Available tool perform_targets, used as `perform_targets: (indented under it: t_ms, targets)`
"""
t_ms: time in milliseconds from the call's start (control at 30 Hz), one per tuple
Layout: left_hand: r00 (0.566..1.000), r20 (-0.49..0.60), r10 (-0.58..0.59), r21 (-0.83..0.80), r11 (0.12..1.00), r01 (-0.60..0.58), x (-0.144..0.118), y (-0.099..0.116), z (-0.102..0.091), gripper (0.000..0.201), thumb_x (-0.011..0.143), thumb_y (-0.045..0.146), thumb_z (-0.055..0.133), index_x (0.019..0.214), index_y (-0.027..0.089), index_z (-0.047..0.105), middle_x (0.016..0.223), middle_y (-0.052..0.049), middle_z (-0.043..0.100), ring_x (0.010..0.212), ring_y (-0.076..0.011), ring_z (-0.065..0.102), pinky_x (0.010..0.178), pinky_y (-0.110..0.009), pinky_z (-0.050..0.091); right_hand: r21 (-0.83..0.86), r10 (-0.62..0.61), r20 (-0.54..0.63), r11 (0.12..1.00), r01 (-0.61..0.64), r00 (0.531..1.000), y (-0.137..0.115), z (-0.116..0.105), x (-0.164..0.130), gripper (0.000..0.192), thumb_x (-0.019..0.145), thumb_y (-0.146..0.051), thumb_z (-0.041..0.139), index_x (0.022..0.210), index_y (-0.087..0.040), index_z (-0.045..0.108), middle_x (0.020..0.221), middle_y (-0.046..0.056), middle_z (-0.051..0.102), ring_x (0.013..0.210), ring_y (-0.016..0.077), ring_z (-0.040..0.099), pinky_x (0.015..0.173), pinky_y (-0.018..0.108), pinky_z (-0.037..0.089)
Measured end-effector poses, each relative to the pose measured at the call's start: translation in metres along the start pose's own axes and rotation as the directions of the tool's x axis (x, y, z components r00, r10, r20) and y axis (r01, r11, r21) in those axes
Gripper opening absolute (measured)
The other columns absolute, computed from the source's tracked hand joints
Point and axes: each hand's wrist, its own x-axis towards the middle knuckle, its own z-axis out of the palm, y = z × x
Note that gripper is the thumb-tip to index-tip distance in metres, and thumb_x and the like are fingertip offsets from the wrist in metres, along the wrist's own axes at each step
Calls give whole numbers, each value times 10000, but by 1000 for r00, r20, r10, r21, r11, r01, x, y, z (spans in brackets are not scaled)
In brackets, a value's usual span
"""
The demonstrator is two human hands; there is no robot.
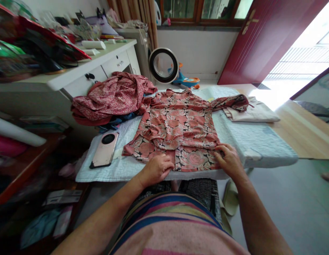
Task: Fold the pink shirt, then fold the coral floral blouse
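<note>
A red floral blouse (180,120) lies spread on a pale blue padded cloth (260,141), its hem toward me and one sleeve stretched out to the right. Folds run across its lower part. My left hand (159,169) is closed at the middle of the hem, fingers curled on the fabric. At the right corner of the hem, my right hand (229,158) pinches the edge between thumb and fingers. A phone (104,152) in a pinkish case lies face down left of the blouse.
Crumpled red patterned clothing (116,95) is heaped at the back left. A folded cream garment (256,111) lies right of the sleeve. The cluttered white desk (122,46) borders the left side. Beyond stand a round-fronted device (163,65) and an open red door (271,32).
</note>
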Motion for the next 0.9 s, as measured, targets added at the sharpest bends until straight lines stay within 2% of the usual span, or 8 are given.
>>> perform_targets:
  t_ms: [267,367,433,500,600,733,833,900]
  targets:
    - [999,-16,-29,-142,990,27,-2,7,-4,186,912,248,555,986,211,722,944,-66,670,923,-192,596,826,-313,477,-17,97,-68,995,-99,993,10,-6,0,200,809,-265,507,972,-223,616,1003,94,649,947,264,586,861,405,469]
    - [984,-134,-117,-132,986,100,1,-2,-11,181,916,237,531,940,216,710,975,-59,674,936,-191,596,835,-319,474,-43,150,-69,987,-153,986,14,-7,1,251,819,-254,486,1027,-199,616,1013,113,658,924,263,599,846,403,476]
    - [952,-235,-193,-83,980,179,5,-10,-17,163,898,221,542,943,221,698,1001,-51,675,953,-201,591,854,-341,468,-79,167,-43,982,-170,985,15,-8,2,281,819,-257,493,1058,-180,622,1021,123,662,914,264,603,847,407,475]
    - [934,-280,-223,-41,975,220,10,-15,-22,151,883,210,561,958,219,692,998,-48,679,954,-210,590,866,-357,463,-112,156,-12,981,-156,988,14,-9,3,302,821,-261,505,1083,-173,626,1023,123,664,919,268,602,855,412,470]
    - [967,-203,-154,-36,988,149,15,-11,-21,142,892,186,561,928,212,696,956,-47,682,933,-200,593,844,-329,468,-139,83,4,987,-81,997,9,-9,6,275,825,-273,534,1069,-199,640,1071,111,655,1010,281,580,921,428,440]
    - [997,-56,-46,-70,997,42,20,0,-6,191,888,138,563,967,224,716,985,-47,680,957,-189,592,835,-290,473,-98,-18,33,995,21,999,0,-2,10,227,821,-315,589,1016,-226,660,1179,97,620,1126,290,538,1012,454,381]
    - [998,-29,-47,-88,995,44,24,1,1,255,884,112,552,1048,223,712,1021,-51,667,963,-179,598,833,-270,478,-84,-6,20,996,7,1000,-4,7,13,323,805,-314,606,1110,-216,652,1265,116,585,1189,313,498,1022,473,373]
    - [999,-21,-46,-102,994,43,26,-2,3,271,883,108,547,1062,223,713,1035,-49,655,944,-162,608,817,-249,480,-86,7,16,996,-5,1000,-3,12,16,288,811,-291,586,1077,-213,665,1256,116,589,1193,312,494,1020,472,374]
